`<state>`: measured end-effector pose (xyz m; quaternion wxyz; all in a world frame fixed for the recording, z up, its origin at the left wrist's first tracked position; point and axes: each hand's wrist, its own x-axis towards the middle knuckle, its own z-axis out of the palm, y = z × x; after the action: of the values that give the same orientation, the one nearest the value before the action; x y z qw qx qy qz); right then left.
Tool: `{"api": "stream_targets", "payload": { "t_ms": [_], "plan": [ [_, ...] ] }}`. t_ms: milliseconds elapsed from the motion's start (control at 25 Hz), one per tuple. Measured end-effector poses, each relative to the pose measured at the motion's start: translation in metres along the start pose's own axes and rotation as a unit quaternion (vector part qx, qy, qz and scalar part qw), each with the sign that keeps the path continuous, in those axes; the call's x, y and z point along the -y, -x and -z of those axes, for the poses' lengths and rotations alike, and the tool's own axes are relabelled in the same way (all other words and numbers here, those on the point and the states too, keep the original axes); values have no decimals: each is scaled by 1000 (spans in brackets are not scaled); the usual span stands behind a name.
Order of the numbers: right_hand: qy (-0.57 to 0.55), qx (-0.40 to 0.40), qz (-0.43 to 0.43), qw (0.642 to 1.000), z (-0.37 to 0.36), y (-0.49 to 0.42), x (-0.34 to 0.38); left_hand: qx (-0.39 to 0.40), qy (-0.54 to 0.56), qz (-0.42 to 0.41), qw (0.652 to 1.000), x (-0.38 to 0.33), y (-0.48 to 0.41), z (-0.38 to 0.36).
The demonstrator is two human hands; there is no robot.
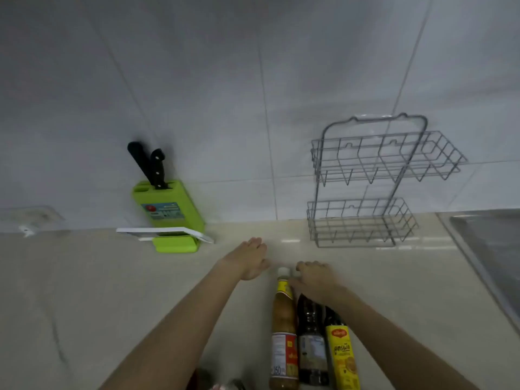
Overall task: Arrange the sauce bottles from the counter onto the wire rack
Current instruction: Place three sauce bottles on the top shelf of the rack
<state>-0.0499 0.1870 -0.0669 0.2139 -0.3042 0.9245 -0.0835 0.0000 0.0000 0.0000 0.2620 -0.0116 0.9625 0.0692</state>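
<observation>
Seen from the head camera, a person's two bare arms reach forward over a pale stone surface (pixel 84 291) toward three sauce bottles standing side by side near the front edge: a brown sauce bottle (pixel 283 327) with a white cap on the left, a dark bottle (pixel 311 342) in the middle and a yellow-labelled bottle (pixel 342 353) on the right. The right hand (pixel 316 280) lies over the tops of the two darker bottles, fingers curled downward; whether it grips one cannot be told. The left hand (pixel 250 260) is open and flat, fingers extended, just beside the white cap and holding nothing. The two-tier wire rack (pixel 374 181) stands empty against the tiled wall, farther back and to the right. A green knife block (pixel 166 209) holding two black-handled knives (pixel 149 164) stands at the wall to the left, and a steel sink (pixel 489 249) lies at the far right.
</observation>
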Motion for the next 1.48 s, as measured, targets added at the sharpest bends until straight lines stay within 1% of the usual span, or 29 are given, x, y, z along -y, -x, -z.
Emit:
{"api": "stream_targets", "payload": {
  "t_ms": [160,360,520,600,640,720,760,800,880,1000,1080,1160,1280,1360,1480],
  "plan": [
    [-67,-19,-46,996,-12,-19,9,22,25,25,999,9,-8,-10],
    [-114,20,-83,990,-14,-36,30,41,31,32,998,15,-13,-15],
    [-175,55,-79,980,-11,-36,30,18,59,35,998,15,-8,-5],
    [-256,50,-68,963,-6,-29,33,-8,93,42,995,15,-2,4],
    [-319,44,-67,944,0,-24,37,-26,119,47,991,15,3,10],
    [-452,42,-68,888,18,-14,42,-81,202,54,974,13,10,21],
    [-498,28,-60,865,29,-7,42,-116,247,57,961,11,16,28],
    [-525,8,-50,849,40,1,41,-146,291,60,944,8,22,33],
    [-569,-47,-24,821,64,16,35,-197,398,73,893,1,27,45],
    [-565,-200,14,800,128,51,26,-258,530,50,806,-18,29,73],
    [-545,-282,57,788,188,71,22,-286,576,35,765,-32,24,95],
    [-526,-341,86,774,250,93,13,-295,601,25,742,-45,18,114],
    [-526,-405,106,740,328,115,-5,-275,625,5,730,-67,6,129],
    [-518,-445,98,724,365,121,-15,-260,645,-11,719,-82,-3,135],
    [-502,-487,78,710,394,114,-21,-241,662,-25,709,-100,-14,137]
  ]
}}
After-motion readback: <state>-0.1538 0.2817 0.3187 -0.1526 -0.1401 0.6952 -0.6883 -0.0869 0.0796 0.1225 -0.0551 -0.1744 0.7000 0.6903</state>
